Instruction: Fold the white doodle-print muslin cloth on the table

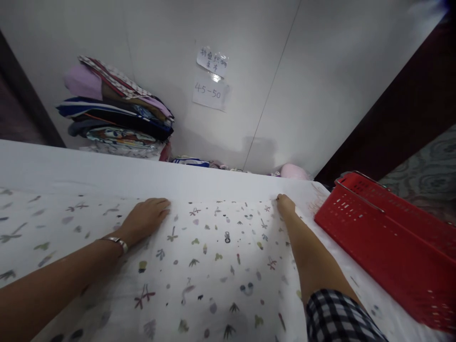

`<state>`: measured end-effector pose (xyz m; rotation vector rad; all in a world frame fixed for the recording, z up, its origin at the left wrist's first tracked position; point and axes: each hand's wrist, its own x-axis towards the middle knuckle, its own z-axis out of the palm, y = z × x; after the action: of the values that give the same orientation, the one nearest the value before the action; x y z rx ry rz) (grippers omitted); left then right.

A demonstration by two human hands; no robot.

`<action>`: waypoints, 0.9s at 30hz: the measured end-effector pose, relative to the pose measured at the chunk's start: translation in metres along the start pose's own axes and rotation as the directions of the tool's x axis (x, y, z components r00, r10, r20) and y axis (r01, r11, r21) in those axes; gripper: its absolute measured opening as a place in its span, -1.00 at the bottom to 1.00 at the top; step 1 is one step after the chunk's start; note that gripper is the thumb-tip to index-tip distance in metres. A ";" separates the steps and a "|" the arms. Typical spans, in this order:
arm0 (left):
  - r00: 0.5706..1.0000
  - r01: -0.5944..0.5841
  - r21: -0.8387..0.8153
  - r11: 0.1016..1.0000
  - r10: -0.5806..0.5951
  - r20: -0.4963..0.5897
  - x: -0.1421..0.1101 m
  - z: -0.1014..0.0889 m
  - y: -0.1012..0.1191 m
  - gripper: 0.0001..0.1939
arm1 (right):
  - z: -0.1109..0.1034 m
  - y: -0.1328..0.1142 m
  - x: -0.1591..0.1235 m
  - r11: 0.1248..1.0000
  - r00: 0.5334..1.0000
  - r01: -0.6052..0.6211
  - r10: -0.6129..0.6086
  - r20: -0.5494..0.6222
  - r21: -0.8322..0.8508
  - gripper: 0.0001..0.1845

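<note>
A thin white cloth (pixel 217 266) printed with small coloured motifs lies spread over the white table (pixel 117 168). My left hand (pixel 151 216) rests flat on it near its far edge, fingers stretched and pointing right. At the cloth's far right corner, my right hand (pixel 286 206) has its fingers pinched on the edge. The printed cloth runs on to the left beyond my left arm, and its near edge falls outside the view.
A red plastic basket (pixel 384 251) with a wire handle stands on the right. Folded fabrics (pixel 121 109) are stacked behind the table at left. Two handwritten paper notes (pixel 211 92) hang on the grey wall (pixel 235 28). A pink bundle (pixel 294 171) shows behind the far edge.
</note>
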<state>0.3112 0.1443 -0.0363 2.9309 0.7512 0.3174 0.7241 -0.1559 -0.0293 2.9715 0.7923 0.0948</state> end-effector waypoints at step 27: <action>0.991 0.081 -0.088 0.993 -0.071 0.111 -0.061 -0.006 0.004 -0.50 | 0.034 -0.119 -0.112 0.845 0.855 0.508 -0.518 0.020 0.171 -0.38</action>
<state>0.2595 0.1119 -0.0409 2.7987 0.8073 0.1814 0.5707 -0.1103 -0.0776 2.7574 1.6209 -0.0995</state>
